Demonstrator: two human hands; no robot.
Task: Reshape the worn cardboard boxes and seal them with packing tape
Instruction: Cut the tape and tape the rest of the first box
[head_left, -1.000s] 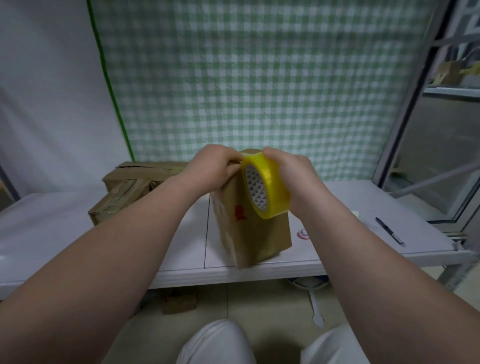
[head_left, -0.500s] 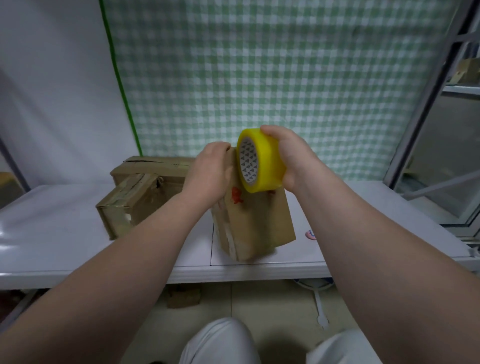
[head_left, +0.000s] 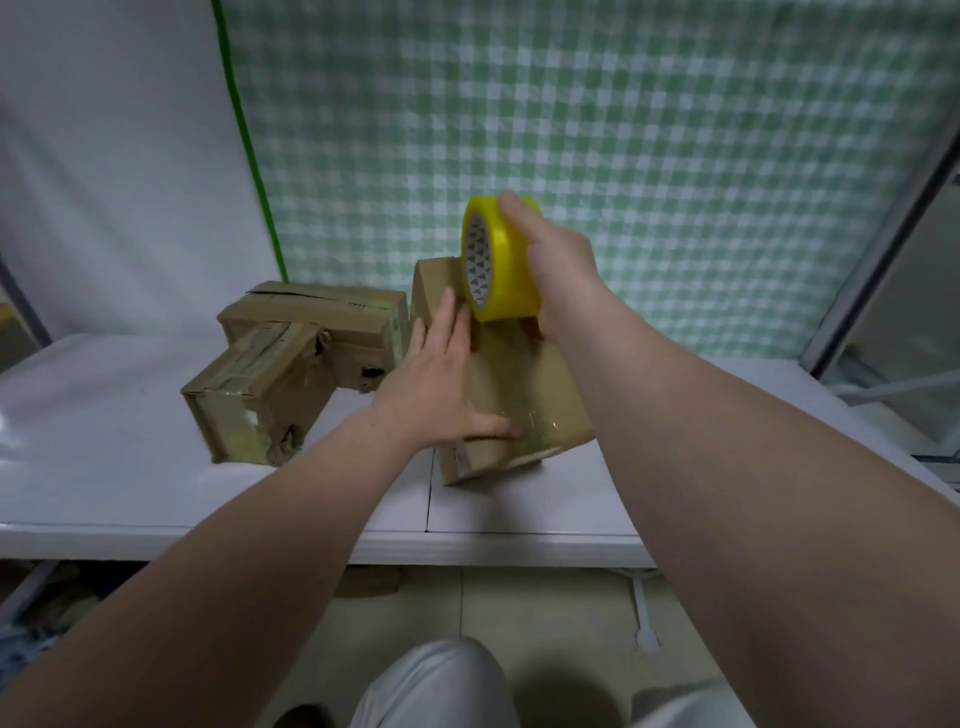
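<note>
Box (head_left: 524, 400) tilted, long axis front-to-back; tape roll (head_left: 504, 265) on edge, core facing left.

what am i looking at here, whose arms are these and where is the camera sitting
There is no machine here: these are a person's two bare arms. The single picture comes from a wide-angle camera worn on the person's head, looking forward and down, which is why the arms reach in from the bottom. On the white table, a brown cardboard box stands near the front edge. The left hand lies flat against it with straight fingers, steadying it. The right hand grips a yellow roll of packing tape up by the box's top end. Two more worn brown cardboard boxes lie further left, one in front of the other.
</note>
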